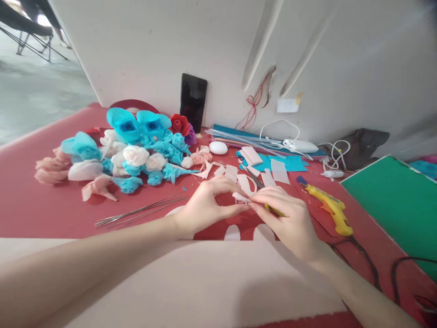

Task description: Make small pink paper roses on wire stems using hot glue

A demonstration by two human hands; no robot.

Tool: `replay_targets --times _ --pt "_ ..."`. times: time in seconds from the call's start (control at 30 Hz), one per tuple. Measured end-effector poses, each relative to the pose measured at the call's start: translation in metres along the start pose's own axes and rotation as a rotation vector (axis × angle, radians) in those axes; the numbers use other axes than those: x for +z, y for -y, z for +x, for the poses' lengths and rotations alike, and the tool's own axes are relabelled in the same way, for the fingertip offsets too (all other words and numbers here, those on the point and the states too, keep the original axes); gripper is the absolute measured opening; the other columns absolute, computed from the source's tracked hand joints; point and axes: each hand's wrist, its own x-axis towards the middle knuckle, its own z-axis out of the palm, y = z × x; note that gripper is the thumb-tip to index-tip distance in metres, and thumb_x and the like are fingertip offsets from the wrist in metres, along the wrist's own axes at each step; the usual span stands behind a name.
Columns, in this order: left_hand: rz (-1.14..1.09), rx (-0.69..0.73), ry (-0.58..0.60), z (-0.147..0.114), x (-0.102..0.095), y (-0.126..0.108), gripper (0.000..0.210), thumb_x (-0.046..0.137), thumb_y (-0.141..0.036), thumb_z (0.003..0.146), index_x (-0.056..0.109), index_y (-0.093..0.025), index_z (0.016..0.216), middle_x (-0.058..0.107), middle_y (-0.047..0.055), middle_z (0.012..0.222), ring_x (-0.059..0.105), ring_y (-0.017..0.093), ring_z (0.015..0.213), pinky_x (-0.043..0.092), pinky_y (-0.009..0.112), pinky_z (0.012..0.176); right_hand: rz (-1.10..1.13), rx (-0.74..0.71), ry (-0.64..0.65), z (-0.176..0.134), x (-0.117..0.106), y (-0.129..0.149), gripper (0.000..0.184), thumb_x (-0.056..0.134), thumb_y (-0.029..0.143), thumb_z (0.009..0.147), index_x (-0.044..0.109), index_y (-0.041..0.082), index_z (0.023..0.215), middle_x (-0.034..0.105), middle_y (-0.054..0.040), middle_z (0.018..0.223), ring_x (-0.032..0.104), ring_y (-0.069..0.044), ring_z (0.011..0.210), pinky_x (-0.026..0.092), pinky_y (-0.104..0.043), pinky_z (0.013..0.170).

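Observation:
A small pale piece of crepe paper [241, 197], curled at its edge, is pinched between both hands over the red table. My left hand [205, 202] grips its left side with thumb and index finger. The fingertips of my right hand [290, 216] close on its right end. Beneath and behind the right hand lie scissors with yellow handles [273, 209], partly hidden, blades pointing away. Two pale paper petals [233, 233] lie below the hands, beside a large pale paper sheet [164, 291]. Cut pale paper scraps [246, 182] are scattered just beyond my fingers.
Blue, white and pink paper flowers [135, 156] are heaped at left, with thin metal wires [139, 213] in front. A black phone [193, 102] leans on the wall. At right lie a yellow glue gun [327, 207], its black cord [367, 259] and a green board [396, 200].

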Motion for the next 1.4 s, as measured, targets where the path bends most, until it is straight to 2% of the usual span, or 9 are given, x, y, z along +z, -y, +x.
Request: replay_targets --times 0.1,0.23,0.37,0.47,0.7,0.9,1.2,1.3,1.4 --pt "-0.004 0.033 -0.061 0.001 0.001 -0.017 0.006 0.068 -0.018 0.072 0.070 -0.015 0.077 0.069 0.005 0.075 0.060 0.017 0.077 0.048 0.028 0.074 0.076 -0.009 -0.058 -0.001 -0.004 0.006 0.008 0.058 0.012 0.081 0.062 0.019 0.081 0.063 0.0002 0.078 0.057 -0.012 0.074 0.046 -0.025 0.068" --pt "-0.004 0.125 -0.097 0.001 0.000 -0.040 0.009 0.070 -0.017 0.071 0.072 -0.015 0.080 0.068 0.003 0.075 0.059 0.015 0.076 0.047 0.028 0.075 0.201 -0.009 -0.095 -0.001 -0.012 0.016 0.020 0.058 0.009 0.081 0.063 0.024 0.092 0.063 0.0022 0.085 0.058 -0.011 0.079 0.046 -0.026 0.075" --pt "0.158 0.313 -0.118 -0.001 -0.002 -0.056 0.010 0.072 -0.014 0.070 0.073 -0.012 0.079 0.064 0.003 0.071 0.056 0.014 0.070 0.044 0.031 0.076 0.292 -0.014 -0.050 -0.001 -0.016 0.022 0.026 0.054 0.008 0.083 0.064 0.025 0.100 0.064 -0.0002 0.085 0.059 -0.014 0.081 0.049 -0.029 0.074" --pt "0.246 0.367 -0.123 -0.002 -0.003 -0.064 0.005 0.071 -0.013 0.070 0.074 -0.014 0.074 0.063 0.002 0.069 0.054 0.014 0.070 0.041 0.034 0.077 0.330 -0.027 -0.014 -0.002 -0.016 0.025 0.024 0.055 0.009 0.082 0.065 0.024 0.098 0.065 -0.0009 0.087 0.060 -0.014 0.080 0.051 -0.028 0.072" --pt "0.223 0.339 -0.133 -0.001 -0.004 -0.072 0.007 0.069 -0.011 0.071 0.073 -0.015 0.076 0.062 0.001 0.069 0.049 0.014 0.069 0.039 0.035 0.076 0.339 -0.075 -0.007 -0.002 -0.019 0.031 0.017 0.059 0.007 0.079 0.066 0.020 0.088 0.065 0.0030 0.089 0.059 -0.009 0.081 0.050 -0.016 0.076" --pt "0.206 0.308 -0.086 -0.003 -0.004 -0.073 0.007 0.070 -0.013 0.071 0.073 -0.018 0.076 0.062 -0.001 0.070 0.049 0.012 0.070 0.038 0.032 0.079 0.343 -0.057 -0.019 -0.004 -0.018 0.031 0.011 0.058 0.010 0.081 0.065 0.018 0.085 0.065 0.0004 0.087 0.060 -0.012 0.081 0.051 -0.023 0.074" --pt "0.122 0.171 -0.047 0.000 -0.002 -0.070 0.008 0.073 -0.016 0.068 0.072 -0.016 0.076 0.059 -0.002 0.068 0.051 0.012 0.069 0.039 0.031 0.078 0.275 -0.001 -0.078 -0.009 -0.021 0.039 0.024 0.060 0.008 0.079 0.065 0.026 0.093 0.067 0.0055 0.087 0.063 -0.008 0.076 0.051 -0.016 0.072" --pt "0.097 0.141 -0.059 0.000 -0.002 -0.070 0.003 0.073 -0.016 0.068 0.072 -0.016 0.071 0.060 -0.001 0.068 0.051 0.012 0.069 0.040 0.030 0.076 0.255 0.010 -0.091 -0.007 -0.022 0.042 0.023 0.060 0.008 0.078 0.065 0.025 0.091 0.068 0.0064 0.088 0.063 -0.007 0.074 0.051 -0.013 0.074" --pt "0.073 0.113 -0.063 0.000 -0.003 -0.071 0.002 0.071 -0.015 0.070 0.072 -0.017 0.069 0.061 -0.001 0.068 0.052 0.011 0.068 0.042 0.028 0.072 0.256 0.043 -0.095 -0.005 -0.023 0.047 0.017 0.062 0.010 0.077 0.065 0.023 0.087 0.067 0.0079 0.081 0.061 -0.003 0.069 0.048 -0.006 0.068"
